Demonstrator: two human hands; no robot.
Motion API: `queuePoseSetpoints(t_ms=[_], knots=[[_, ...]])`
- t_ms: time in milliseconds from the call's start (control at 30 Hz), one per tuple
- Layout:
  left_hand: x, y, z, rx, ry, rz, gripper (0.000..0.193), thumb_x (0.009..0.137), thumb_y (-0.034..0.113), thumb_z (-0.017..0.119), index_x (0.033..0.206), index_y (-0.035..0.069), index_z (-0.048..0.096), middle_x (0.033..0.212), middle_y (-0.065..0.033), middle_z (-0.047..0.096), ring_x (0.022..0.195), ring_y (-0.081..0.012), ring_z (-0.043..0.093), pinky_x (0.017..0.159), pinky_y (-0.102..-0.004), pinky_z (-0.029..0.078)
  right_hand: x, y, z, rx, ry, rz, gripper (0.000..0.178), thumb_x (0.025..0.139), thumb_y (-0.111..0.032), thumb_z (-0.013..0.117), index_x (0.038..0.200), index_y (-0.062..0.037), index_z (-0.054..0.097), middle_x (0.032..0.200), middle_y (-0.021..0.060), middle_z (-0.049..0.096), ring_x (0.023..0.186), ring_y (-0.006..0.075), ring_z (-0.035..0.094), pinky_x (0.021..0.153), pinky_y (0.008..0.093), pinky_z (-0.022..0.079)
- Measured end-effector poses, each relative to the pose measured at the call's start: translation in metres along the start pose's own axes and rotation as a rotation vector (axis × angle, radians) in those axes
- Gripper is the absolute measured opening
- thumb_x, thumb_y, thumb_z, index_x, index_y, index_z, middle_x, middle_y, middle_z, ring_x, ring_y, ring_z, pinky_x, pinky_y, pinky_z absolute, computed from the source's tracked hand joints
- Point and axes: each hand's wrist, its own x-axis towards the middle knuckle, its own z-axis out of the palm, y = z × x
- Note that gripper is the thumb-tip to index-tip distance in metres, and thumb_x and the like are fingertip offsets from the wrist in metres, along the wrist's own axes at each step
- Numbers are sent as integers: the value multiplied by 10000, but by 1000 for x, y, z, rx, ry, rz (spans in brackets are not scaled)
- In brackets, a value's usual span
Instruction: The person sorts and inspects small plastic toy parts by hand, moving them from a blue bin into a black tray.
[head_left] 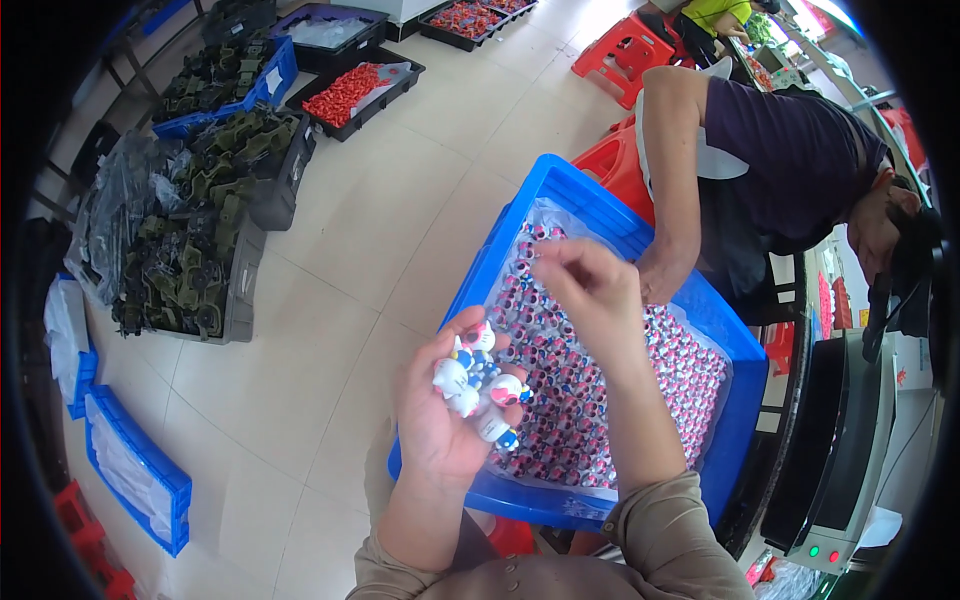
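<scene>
My left hand (440, 425) is palm up, its fingers curled around several small white toy figurines (455, 380) with blue and pink parts. It is above the near left side of a large blue crate (470, 265). Rows of similar figurines (570, 420) with pink and dark markings fill the crate on a white liner. Over the crate's far left part, my right hand (600, 290) has thumb and fingertips pinched together; whatever is between them cannot be made out. Just behind it, a co-worker's hand (660, 272) reaches to the crate's far right side.
The co-worker in a dark shirt (770, 140) sits close at the right, beside a dark machine (825, 450). Red stools (625, 55) stand beyond the crate. To the left, on a tiled floor (340, 260), are crates of olive-green parts (180, 270) and a black tray of red pieces (350, 95).
</scene>
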Motion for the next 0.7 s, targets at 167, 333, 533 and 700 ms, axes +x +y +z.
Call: queuePoseSetpoints(t_ms=[167, 333, 533, 700], knots=[[4, -4, -5, -43, -58, -42, 366, 853, 294, 457, 1130, 56, 482, 955, -104, 568, 699, -247, 599, 448, -359, 482, -32, -46, 7, -270, -325, -444, 345, 638, -143, 751, 948, -44, 637, 865, 78, 589, 686, 163, 565, 679, 257, 460], [0, -12, 5, 95, 65, 116, 342, 889, 288, 451, 1123, 40, 483, 967, -84, 558, 820, -192, 576, 649, -314, 499, -42, -56, 14, -391, -327, -406, 382, 615, -135, 761, 960, -46, 621, 879, 84, 588, 734, 187, 590, 666, 268, 478], [0, -10, -5, 120, -5, 105, 316, 891, 290, 468, 1080, 39, 503, 957, -75, 553, 869, -163, 560, 714, -304, 486, -47, -49, 11, -178, -366, -162, 317, 690, -82, 704, 987, -29, 605, 909, 100, 586, 777, 178, 598, 635, 265, 482], [3, -11, -12, 124, -160, 20, 330, 901, 307, 429, 1080, 43, 514, 903, -67, 581, 730, -164, 599, 516, -286, 515, -44, -35, 16, -174, -218, -385, 303, 725, -31, 657, 1022, -20, 597, 924, 104, 564, 782, 176, 573, 630, 257, 470]])
